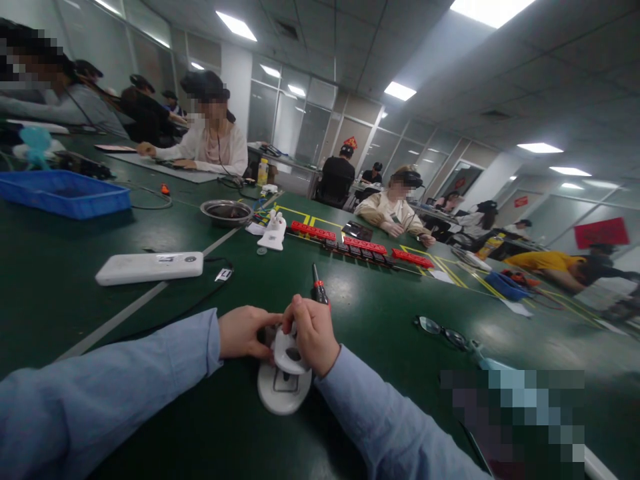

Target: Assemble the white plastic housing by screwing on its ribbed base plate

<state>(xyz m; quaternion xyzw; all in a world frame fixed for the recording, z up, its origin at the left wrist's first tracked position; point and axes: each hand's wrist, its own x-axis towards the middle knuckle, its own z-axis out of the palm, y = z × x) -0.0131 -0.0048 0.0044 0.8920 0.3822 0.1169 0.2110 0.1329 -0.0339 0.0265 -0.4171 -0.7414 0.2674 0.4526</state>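
In the head view, a small white device with a round base (285, 399) stands on the green table in front of me. Its upper white part leans over the base and has a dark oval on it; I cannot make out its exact kind. My left hand (245, 333) grips this device from the left between thumb and index finger. From the right, my right hand (315, 337) is closed around the upper part, its curled fingers partly hiding it. Just beyond the right hand lies a black-and-red screwdriver (320, 288), its shaft pointing away from me.
A long white case (150, 268) lies left, near a black cable. Further back are a metal bowl (226, 212), a blue tray (70, 193), a white bracket-like part (273, 232) and red strips (364, 245). Glasses (443, 331) lie right. Other people sit around the tables.
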